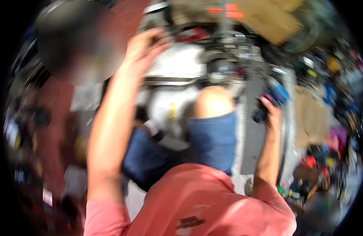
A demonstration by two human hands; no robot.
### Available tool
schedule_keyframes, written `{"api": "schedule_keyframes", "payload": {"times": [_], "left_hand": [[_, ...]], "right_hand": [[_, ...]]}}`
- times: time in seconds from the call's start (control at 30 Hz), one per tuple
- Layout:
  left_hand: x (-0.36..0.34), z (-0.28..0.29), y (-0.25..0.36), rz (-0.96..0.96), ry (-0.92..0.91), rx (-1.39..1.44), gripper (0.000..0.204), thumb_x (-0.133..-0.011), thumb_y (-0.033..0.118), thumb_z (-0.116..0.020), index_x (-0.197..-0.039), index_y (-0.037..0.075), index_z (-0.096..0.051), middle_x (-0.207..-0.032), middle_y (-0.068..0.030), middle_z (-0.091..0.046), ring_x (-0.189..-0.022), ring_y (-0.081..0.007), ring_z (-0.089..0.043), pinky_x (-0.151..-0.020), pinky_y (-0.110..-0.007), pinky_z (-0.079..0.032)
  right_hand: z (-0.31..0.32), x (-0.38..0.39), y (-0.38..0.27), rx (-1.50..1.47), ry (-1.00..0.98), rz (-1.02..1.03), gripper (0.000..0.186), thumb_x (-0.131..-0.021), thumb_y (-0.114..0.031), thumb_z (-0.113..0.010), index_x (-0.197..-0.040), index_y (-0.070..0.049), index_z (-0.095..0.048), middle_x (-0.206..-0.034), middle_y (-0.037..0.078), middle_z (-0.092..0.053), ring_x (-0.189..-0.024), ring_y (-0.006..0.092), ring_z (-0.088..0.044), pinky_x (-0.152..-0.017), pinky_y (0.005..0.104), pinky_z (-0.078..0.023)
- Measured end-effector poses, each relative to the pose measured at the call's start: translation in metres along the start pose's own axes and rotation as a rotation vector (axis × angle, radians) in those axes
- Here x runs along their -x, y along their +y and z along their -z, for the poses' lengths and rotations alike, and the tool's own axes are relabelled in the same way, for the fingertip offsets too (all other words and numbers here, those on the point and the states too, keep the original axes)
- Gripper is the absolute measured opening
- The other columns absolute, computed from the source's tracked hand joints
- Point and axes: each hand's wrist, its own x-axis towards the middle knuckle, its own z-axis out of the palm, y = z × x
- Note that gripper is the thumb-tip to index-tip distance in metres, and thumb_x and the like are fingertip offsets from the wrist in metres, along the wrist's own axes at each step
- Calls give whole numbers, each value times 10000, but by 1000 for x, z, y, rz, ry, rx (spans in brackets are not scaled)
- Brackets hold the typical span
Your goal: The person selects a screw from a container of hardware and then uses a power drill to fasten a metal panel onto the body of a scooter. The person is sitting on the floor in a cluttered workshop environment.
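My left hand (147, 48) is raised at the upper left of centre, blurred by motion. Its fingers are bent, with a gap between them and the thumb, and nothing shows in it. Beside it lies a bright white panel (179, 61) with a metal edge along its near side. On the right, my right hand (273, 113) is closed around a blue and black power tool (281, 94), which looks like a cordless drill. Blur hides its tip and finer parts. The tool is over a long grey strip (253, 137).
Blurred metal machine parts (228, 47) stand beyond my knee. A flat cardboard piece (309, 118) lies right of the tool, with mixed clutter (319, 169) nearby. A larger cardboard sheet (268, 21) is at the top. Red floor (51, 118) shows on the left.
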Motion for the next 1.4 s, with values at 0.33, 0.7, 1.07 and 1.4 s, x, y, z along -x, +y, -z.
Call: {"api": "schedule_keyframes", "payload": {"times": [0.33, 0.7, 1.07, 1.4], "left_hand": [[71, 16, 30, -33, 277, -71, 266, -996, 145, -632, -1202, -21, -604, -1124, -213, -705, -965, -271, -707, -847, -439, -614], [96, 57, 72, -203, 452, -221, 181, -983, 116, -601, -1101, -10, -656, -973, -104, -692, -837, -189, -660, -782, -373, -604], [89, 76, 89, -226, 400, -156, 179, -967, 133, -610, -1059, -12, -660, -921, -86, -655, -820, -172, -616, -791, -359, -587], [72, 81, 90, -245, 419, -173, 177, -966, 136, -619, -1047, -14, -669, -898, -85, -661, -794, -171, -631, -768, -363, -601]], "right_hand": [[-176, -41, -177, -142, -655, 75, 478, -747, -181, -841, -1163, -44, -649, -874, 82, -689, -711, 223, -672, -624, 352, -558], [-342, -72, -1, 1123, -1068, 276, 486, -744, -362, -811, -961, 66, -733, -893, 293, -718, -907, 399, -725, -824, 449, -549], [-352, -103, 13, 920, -1122, 17, 435, -716, -319, -815, -838, 87, -716, -792, 183, -721, -761, 253, -695, -741, 386, -535], [-366, -101, -24, 1285, -1167, 366, 426, -753, -315, -796, -909, 75, -725, -869, 245, -738, -815, 361, -730, -759, 430, -569]]}}
